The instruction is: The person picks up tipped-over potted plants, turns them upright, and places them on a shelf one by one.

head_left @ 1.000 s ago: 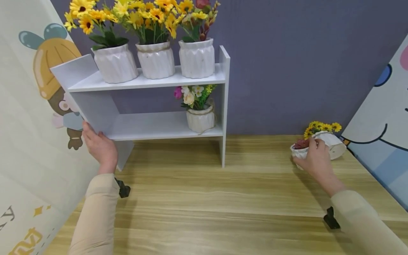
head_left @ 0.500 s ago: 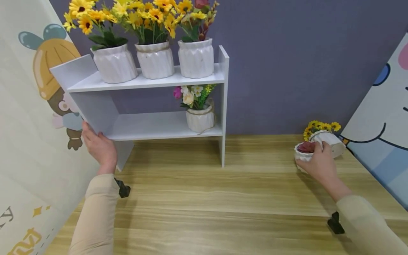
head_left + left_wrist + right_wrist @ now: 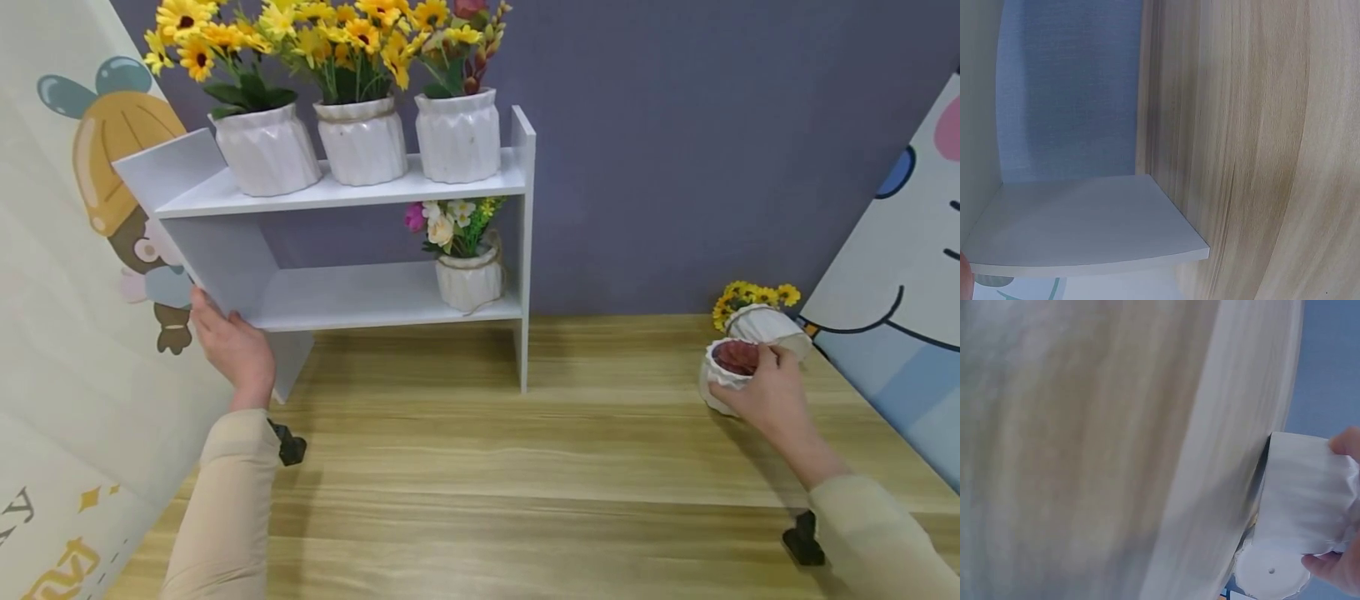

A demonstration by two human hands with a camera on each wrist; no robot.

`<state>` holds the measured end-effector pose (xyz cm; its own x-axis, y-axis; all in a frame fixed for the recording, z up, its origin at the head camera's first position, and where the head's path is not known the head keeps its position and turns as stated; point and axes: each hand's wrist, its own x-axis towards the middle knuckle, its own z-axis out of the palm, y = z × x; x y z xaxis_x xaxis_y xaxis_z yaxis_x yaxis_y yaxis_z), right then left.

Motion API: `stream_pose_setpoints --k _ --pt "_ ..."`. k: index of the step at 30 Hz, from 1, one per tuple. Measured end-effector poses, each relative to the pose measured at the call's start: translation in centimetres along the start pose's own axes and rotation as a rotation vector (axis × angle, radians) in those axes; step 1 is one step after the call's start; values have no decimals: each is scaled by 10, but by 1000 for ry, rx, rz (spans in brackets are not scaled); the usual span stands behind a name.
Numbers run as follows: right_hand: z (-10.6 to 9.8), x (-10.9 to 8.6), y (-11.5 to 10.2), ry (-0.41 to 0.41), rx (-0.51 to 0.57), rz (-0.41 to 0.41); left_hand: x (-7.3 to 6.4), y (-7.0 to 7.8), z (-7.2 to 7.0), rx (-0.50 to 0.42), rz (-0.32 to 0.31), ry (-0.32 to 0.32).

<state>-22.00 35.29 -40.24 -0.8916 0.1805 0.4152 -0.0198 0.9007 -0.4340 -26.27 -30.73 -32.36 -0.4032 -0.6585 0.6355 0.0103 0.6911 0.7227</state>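
Note:
My right hand (image 3: 772, 400) grips a ribbed white flower pot (image 3: 716, 396) with a dark red flower (image 3: 735, 357) showing at its top. In the right wrist view, the thumb and fingers (image 3: 1329, 569) are on the pot's wall (image 3: 1300, 494). Right behind it, a second white pot (image 3: 765, 323) lies on its side with yellow flowers (image 3: 738, 298). My left hand (image 3: 238, 354) holds the left side panel of the white two-tier shelf (image 3: 337, 200) at lower-board height. Its outer fingers are partly hidden; in the left wrist view, only a fingertip (image 3: 965, 278) shows by the panel edge.
On the upper board stand three white pots: yellow flowers at left (image 3: 266, 154), yellow in the middle (image 3: 363, 146), mixed flowers at right (image 3: 459, 137). A smaller flower pot (image 3: 470, 279) stands on the lower board. The wooden table (image 3: 487, 483) meets a grey wall (image 3: 660, 167).
My right hand has moved right and toward me with the red-flowered pot, away from the lying pot, and the pot now shows more of its top. The left hand stays at the shelf.

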Motion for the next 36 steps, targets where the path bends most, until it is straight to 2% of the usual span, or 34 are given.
stream_pose_setpoints --k 9,18,24,36 --pt "-2 -4 1 -60 -9 29 1 -1 1 4 -5 -6" --pt "-3 -2 6 -99 0 15 0 0 0 -5 -10 -14" --pt "-1 0 8 -136 -11 66 1 -1 0 3 -1 -15" --pt "0 -2 5 -130 -5 96 1 -2 0 -1 22 1"
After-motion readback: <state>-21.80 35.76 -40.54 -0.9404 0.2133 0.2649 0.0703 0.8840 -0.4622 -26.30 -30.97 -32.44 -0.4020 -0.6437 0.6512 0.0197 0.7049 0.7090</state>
